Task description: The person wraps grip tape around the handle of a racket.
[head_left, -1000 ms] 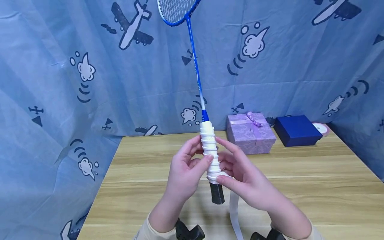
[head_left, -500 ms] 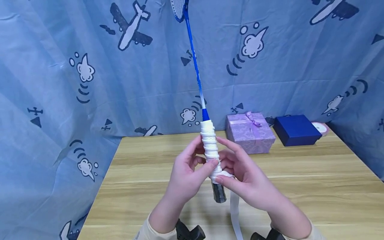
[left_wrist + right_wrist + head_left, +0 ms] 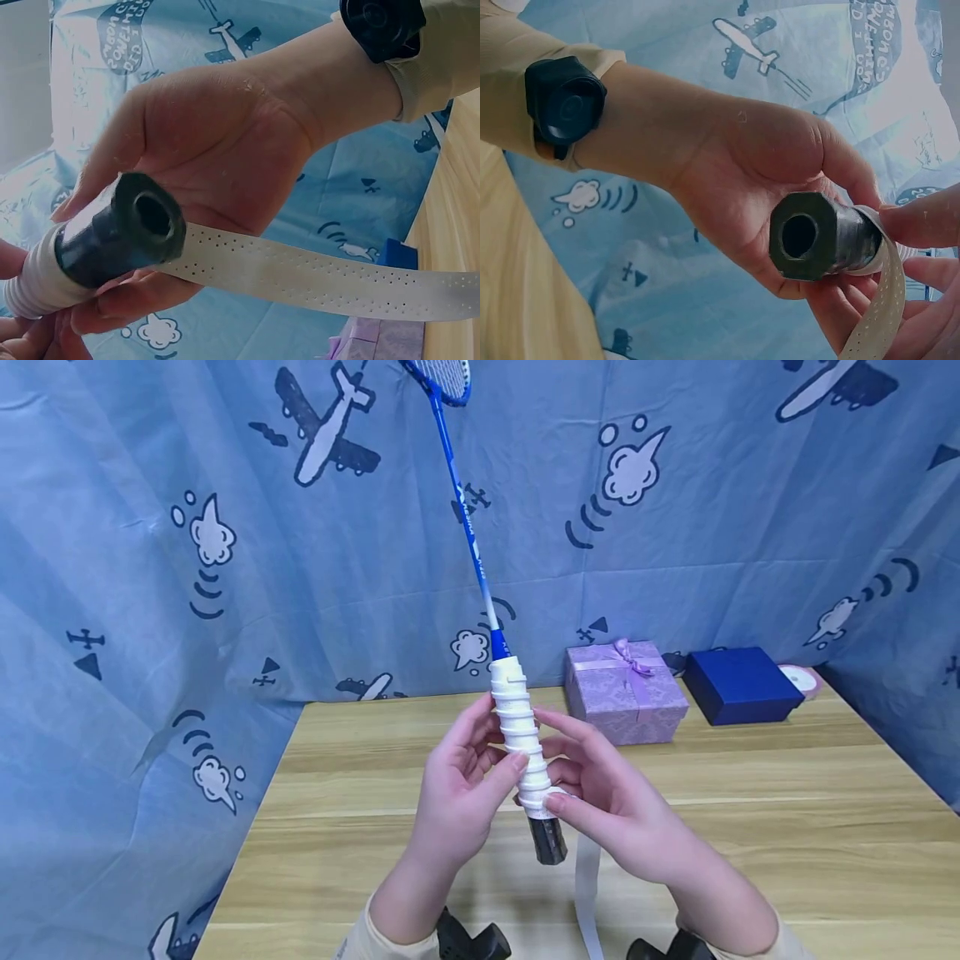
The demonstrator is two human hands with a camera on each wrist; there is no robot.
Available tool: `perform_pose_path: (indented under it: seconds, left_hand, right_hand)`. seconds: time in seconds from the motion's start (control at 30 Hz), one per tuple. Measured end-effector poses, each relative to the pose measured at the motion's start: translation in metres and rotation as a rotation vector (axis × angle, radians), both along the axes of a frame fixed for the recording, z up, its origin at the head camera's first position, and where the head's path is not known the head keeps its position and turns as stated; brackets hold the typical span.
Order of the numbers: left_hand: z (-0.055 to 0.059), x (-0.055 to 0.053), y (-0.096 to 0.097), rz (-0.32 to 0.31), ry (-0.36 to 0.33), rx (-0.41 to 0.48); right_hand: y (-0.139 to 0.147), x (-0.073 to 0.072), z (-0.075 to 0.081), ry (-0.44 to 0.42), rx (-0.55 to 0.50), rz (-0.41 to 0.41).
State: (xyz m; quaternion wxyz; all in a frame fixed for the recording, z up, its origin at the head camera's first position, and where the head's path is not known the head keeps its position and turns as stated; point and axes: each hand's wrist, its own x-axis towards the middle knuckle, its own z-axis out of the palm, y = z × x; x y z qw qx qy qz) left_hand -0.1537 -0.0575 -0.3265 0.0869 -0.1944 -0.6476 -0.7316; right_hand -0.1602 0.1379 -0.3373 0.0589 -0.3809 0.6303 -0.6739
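A blue badminton racket (image 3: 467, 522) stands tilted, its head up and to the left, partly out of the head view. White ridged grip tape (image 3: 516, 718) is wound round most of its handle. Below the winding, the bare black butt end (image 3: 549, 843) shows, eight-sided with a round hole. My left hand (image 3: 459, 797) holds the wrapped handle between thumb and fingers. At the winding's lower edge, my right hand (image 3: 626, 810) pinches the tape against the handle with its thumb. From there the loose, perforated tape tail (image 3: 315, 277) hangs down past the right hand.
Behind the hands, a purple gift box (image 3: 626, 693) with a bow stands on the wooden table (image 3: 360, 760). To its right are a dark blue box (image 3: 742, 687) and a pale ribbon roll (image 3: 801, 681). A blue printed curtain (image 3: 247, 552) hangs behind the table.
The racket has turned about its long axis, so its head faces differently. Its shaft now leans further left. Both hands stay on the handle, shifting only slightly.
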Motion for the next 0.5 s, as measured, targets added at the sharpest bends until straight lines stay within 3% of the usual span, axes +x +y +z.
perform_pose_path:
  seconds: [0.13,0.27,0.5]
  left_hand:
    - [-0.0001,0.0003,-0.0018,-0.048,0.016,0.020]
    - [-0.0008,0.0008,-0.0025,-0.057,0.025,0.018]
    - [-0.0015,0.0013,-0.0012,0.015,0.011,-0.030]
  right_hand:
    - [-0.0005,0.0001,-0.0008,0.023,-0.006,-0.005]
    - [-0.0025,0.0021,-0.0019,0.076,0.010,-0.046]
    - [-0.0061,0.0059,-0.0007,0.131,0.027,-0.096]
